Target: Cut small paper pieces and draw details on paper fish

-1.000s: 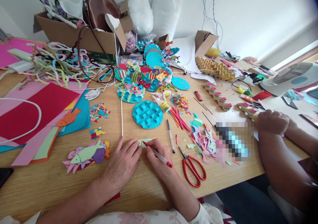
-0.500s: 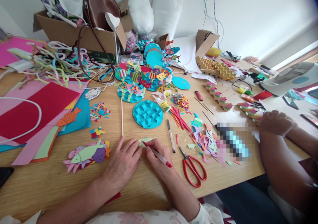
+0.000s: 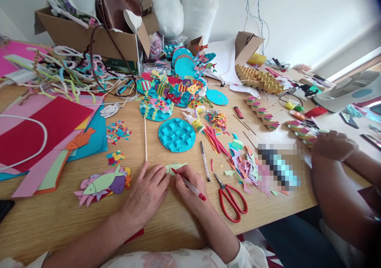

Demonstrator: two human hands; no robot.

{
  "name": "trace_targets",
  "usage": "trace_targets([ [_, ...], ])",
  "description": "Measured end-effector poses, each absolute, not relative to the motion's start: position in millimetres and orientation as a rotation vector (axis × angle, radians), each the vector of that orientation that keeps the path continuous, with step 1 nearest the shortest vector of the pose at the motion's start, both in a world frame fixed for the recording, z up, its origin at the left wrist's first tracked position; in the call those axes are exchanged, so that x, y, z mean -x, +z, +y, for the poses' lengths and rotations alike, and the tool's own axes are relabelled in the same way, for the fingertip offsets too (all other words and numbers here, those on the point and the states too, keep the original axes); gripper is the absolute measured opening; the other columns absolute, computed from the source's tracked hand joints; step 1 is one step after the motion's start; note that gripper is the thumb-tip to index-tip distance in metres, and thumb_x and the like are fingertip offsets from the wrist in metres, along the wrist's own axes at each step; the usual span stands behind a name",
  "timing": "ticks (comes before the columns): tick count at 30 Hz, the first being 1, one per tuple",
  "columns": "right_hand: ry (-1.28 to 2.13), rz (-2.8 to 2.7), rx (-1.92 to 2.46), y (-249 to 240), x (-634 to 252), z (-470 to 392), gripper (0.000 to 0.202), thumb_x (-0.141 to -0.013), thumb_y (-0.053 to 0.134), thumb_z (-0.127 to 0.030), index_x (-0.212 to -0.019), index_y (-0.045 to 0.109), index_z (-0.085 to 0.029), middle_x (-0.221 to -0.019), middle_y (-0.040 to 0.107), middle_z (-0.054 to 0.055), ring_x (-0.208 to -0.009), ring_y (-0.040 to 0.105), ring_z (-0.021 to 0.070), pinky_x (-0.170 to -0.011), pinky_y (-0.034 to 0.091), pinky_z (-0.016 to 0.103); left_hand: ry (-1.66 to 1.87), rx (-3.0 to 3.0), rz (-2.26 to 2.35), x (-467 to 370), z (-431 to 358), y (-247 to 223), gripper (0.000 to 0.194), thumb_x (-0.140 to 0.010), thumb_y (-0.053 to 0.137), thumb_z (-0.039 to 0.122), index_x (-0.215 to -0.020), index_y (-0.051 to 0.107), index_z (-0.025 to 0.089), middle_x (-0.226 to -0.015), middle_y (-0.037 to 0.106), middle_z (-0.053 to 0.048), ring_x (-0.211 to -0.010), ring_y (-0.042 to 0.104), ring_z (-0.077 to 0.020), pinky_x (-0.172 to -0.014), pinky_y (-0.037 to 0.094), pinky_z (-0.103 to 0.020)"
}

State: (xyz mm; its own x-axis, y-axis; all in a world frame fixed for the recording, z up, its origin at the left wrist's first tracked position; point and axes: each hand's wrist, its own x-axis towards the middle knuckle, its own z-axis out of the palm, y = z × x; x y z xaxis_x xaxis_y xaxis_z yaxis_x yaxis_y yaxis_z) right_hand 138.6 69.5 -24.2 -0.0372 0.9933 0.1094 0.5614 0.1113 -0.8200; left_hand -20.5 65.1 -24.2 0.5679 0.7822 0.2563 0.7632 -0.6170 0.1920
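My right hand (image 3: 189, 182) is closed around a red gel pen (image 3: 193, 189), its tip on a small pale green paper fish (image 3: 175, 166). My left hand (image 3: 150, 188) lies flat with fingers stretched out, fingertips at the fish's left end. To the left rests a pile of cut paper fish (image 3: 102, 184), a green one on top of purple and pink ones. Red-handled scissors (image 3: 230, 200) lie slightly open to the right of my right hand, and a capped pen (image 3: 205, 161) lies above them. Beyond my hands sits a blue disc with curled paper scales (image 3: 176, 135).
Coloured paper sheets (image 3: 44, 133) and pipe cleaners (image 3: 65, 73) cover the left side. Paper scraps (image 3: 245, 165) lie on the right, glue bottles (image 3: 193, 121) farther back. A cardboard box (image 3: 89, 38) stands behind. Another person's hands (image 3: 333, 145) are at the right.
The view has shifted very slightly. My hands, the pen and the paper fish keep nearly the same position.
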Motion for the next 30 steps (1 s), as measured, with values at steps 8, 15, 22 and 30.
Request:
trace_targets([
  [8, 0.777, -1.713, 1.521, -21.5, -138.4, 68.3, 0.009, -0.075, 0.046, -0.019, -0.074, 0.054, -0.021, -0.054, 0.054, -0.004, -0.05, 0.053, 0.0117, -0.048, 0.039, 0.021, 0.498, -2.731, 1.347, 20.3, 65.2, -23.1, 0.029, -0.085, 0.041, 0.012, -0.106, 0.06, 0.016, -0.112, 0.063, -0.01, -0.111, 0.052, -0.0251, -0.101, 0.033, -0.054],
  [15, 0.792, -1.71, 1.522, -23.4, -137.7, 68.3, 0.01, -0.075, 0.046, -0.018, -0.074, 0.055, -0.021, -0.056, 0.055, -0.004, -0.052, 0.054, 0.0122, -0.047, 0.038, 0.021, 0.462, -2.729, 1.332, 21.0, 66.0, -21.6, 0.029, -0.084, 0.043, 0.012, -0.108, 0.059, 0.015, -0.113, 0.063, -0.011, -0.111, 0.053, -0.0263, -0.099, 0.035, -0.054],
  [22, 0.81, -1.683, 1.543, -22.5, -139.9, 65.4, 0.01, -0.076, 0.046, -0.018, -0.076, 0.056, -0.02, -0.057, 0.056, -0.004, -0.048, 0.051, 0.0104, -0.049, 0.038, 0.021, 0.451, -2.737, 1.327, 21.2, 66.0, -21.1, 0.029, -0.083, 0.045, 0.012, -0.108, 0.059, 0.016, -0.112, 0.064, -0.01, -0.112, 0.053, -0.0264, -0.099, 0.035, -0.054],
  [30, 0.78, -1.717, 1.532, -21.4, -137.9, 67.0, 0.011, -0.076, 0.045, -0.018, -0.075, 0.056, -0.02, -0.058, 0.058, -0.003, -0.051, 0.054, 0.0117, -0.051, 0.04, 0.022, 0.467, -2.719, 1.33, 20.9, 66.1, -22.4, 0.029, -0.084, 0.044, 0.011, -0.108, 0.059, 0.015, -0.112, 0.064, -0.01, -0.111, 0.053, -0.0264, -0.099, 0.035, -0.054],
])
